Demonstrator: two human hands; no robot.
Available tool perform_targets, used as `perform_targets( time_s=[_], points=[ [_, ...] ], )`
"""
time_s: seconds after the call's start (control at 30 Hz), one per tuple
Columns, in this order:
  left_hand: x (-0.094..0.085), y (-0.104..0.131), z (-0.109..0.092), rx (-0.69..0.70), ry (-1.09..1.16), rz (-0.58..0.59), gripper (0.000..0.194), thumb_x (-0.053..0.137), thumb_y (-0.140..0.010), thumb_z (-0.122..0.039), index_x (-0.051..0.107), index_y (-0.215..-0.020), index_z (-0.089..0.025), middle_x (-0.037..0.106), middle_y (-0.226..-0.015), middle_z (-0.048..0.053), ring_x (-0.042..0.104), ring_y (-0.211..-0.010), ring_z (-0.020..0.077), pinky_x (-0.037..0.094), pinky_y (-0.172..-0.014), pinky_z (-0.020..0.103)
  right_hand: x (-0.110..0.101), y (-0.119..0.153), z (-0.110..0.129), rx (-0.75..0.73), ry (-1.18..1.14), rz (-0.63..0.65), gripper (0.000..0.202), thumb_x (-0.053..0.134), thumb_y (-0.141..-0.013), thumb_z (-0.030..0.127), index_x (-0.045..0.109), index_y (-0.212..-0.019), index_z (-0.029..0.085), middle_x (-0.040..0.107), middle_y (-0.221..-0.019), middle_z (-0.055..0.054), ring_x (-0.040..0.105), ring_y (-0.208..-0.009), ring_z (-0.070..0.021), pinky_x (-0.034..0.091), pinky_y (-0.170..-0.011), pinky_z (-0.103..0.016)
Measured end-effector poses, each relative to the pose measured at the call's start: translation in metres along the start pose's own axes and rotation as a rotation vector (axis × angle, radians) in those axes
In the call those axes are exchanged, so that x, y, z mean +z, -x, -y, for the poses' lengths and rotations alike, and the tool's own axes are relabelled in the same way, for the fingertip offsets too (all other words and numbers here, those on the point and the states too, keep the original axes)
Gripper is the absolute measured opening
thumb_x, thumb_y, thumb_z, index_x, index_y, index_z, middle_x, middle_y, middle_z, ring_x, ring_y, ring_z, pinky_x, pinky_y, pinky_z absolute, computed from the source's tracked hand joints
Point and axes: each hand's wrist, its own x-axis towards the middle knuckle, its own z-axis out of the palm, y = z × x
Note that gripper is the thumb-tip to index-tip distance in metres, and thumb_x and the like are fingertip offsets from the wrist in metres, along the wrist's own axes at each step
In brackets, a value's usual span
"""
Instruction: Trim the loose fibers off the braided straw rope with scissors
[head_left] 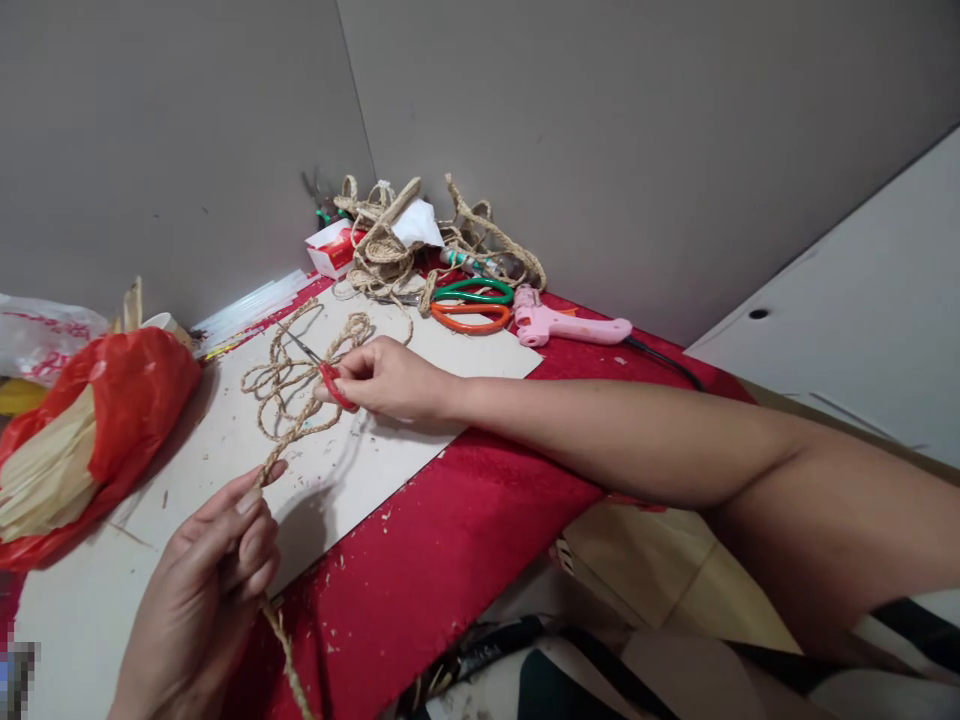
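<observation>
Lower left, the left hand [202,570] pinches tan, already braided straw cord [295,432]; centre, the right hand [397,380] grasps red-handled metal scissors [331,378]; far left, pale fibre strips [56,470] lie unbraided.

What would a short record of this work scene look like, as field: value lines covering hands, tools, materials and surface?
Left hand: gripping braided cord
Right hand: holding red-handled scissors
Other tools: green-and-orange-handled scissors, pink glue gun
Materials: cord looped on the board; pale strips in a red plastic bag
Surface: white board over red cloth
</observation>
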Motion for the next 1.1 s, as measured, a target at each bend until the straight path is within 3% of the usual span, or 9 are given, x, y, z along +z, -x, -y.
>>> perform_targets(
  time_s=[0.1, 0.23, 0.37, 0.63, 0.83, 1.1],
  points=[
    [-0.003, -0.003, 0.000, 0.021, 0.030, 0.004, 0.022, 0.074, -0.070, -0.021, 0.070, -0.091, -0.014, 0.032, -0.052, -0.008, 0.013, -0.045, 0.0036, 0.017, -0.035, 0.013, -0.004, 0.008, 0.010, -0.181, 0.391, 0.044, 0.042, 0.061, -0.074, 0.037, 0.035, -0.047, 0.016, 0.029, -0.048, 0.008, 0.027, -0.050, -0.0041, 0.022, -0.052, -0.023],
    [-0.007, -0.005, 0.002, 0.078, 0.054, 0.000, 0.019, 0.071, -0.074, -0.021, 0.070, -0.091, -0.014, 0.037, -0.051, -0.007, 0.014, -0.042, 0.0025, 0.016, -0.035, 0.013, 0.000, 0.023, 0.020, -0.355, 0.982, 0.195, 0.032, 0.058, -0.074, 0.043, 0.056, -0.058, 0.015, 0.055, -0.058, 0.001, 0.041, -0.054, -0.0085, 0.022, -0.054, -0.026],
    [-0.008, -0.005, 0.004, 0.133, 0.020, -0.039, 0.013, 0.072, -0.074, -0.022, 0.069, -0.086, -0.017, 0.044, -0.051, -0.006, 0.019, -0.039, 0.0017, 0.016, -0.034, 0.013, 0.007, 0.030, 0.024, -0.403, 1.267, 0.260, 0.041, 0.048, -0.081, 0.050, 0.067, -0.076, 0.014, 0.067, -0.074, -0.008, 0.057, -0.064, -0.0174, 0.026, -0.055, -0.029],
    [0.000, -0.004, 0.011, 0.214, -0.090, -0.164, 0.018, 0.075, -0.072, -0.025, 0.068, -0.088, -0.018, 0.061, -0.057, -0.001, 0.027, -0.037, 0.0009, 0.022, -0.037, 0.014, 0.013, 0.031, 0.024, -0.420, 1.334, 0.260, 0.041, 0.046, -0.084, 0.048, 0.069, -0.083, 0.013, 0.070, -0.079, -0.011, 0.064, -0.073, -0.0245, 0.035, -0.060, -0.033],
    [0.004, -0.005, 0.015, 0.269, -0.131, -0.205, 0.020, 0.077, -0.071, -0.027, 0.068, -0.087, -0.019, 0.063, -0.060, 0.000, 0.035, -0.040, 0.0028, 0.025, -0.038, 0.014, 0.018, 0.033, 0.023, -0.382, 1.300, 0.304, 0.043, 0.045, -0.086, 0.049, 0.069, -0.079, 0.014, 0.071, -0.077, -0.010, 0.064, -0.071, -0.0235, 0.027, -0.053, -0.030],
    [-0.001, -0.007, 0.015, 0.296, -0.112, -0.191, 0.017, 0.075, -0.071, -0.022, 0.069, -0.086, -0.018, 0.062, -0.058, 0.000, 0.033, -0.039, 0.0020, 0.026, -0.039, 0.014, 0.016, 0.031, 0.021, -0.373, 1.206, 0.352, 0.032, 0.048, -0.088, 0.040, 0.069, -0.080, 0.017, 0.071, -0.079, -0.005, 0.063, -0.072, -0.0183, 0.018, -0.053, -0.030]
  ],
)
